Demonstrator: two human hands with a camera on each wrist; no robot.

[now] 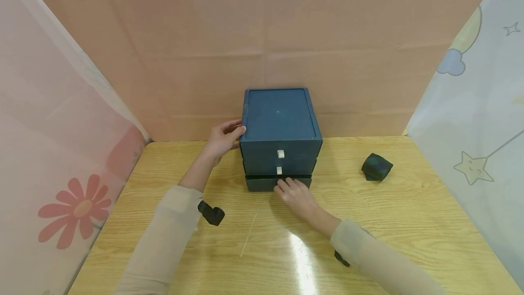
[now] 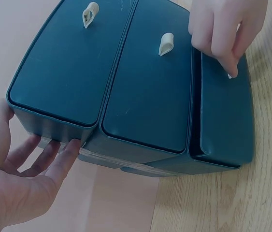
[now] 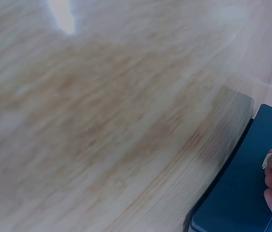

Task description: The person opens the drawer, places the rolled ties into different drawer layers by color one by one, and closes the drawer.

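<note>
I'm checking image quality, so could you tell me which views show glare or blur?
Head view: sharp, with a bright glare streak on the table. Left wrist: clear, evenly lit drawer box. Right wrist: the wood grain is smeared by blur, with glare top left.

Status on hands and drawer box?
Left hand braces drawer box side. Right hand pinches bottom drawer pull tab, drawer slightly out. Nothing in the way.

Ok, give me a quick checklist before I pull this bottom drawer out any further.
1. Left hand bracing the drawer box at its side: ok.
2. Right hand pinching the bottom drawer's tab: ok, fingers curled at it.
3. Bottom drawer started: ok, slightly out.
4. Upper two drawers flush: ok.
5. Table in front free for drawer travel: ok.
6. Drawer contents: cannot tell.
</note>
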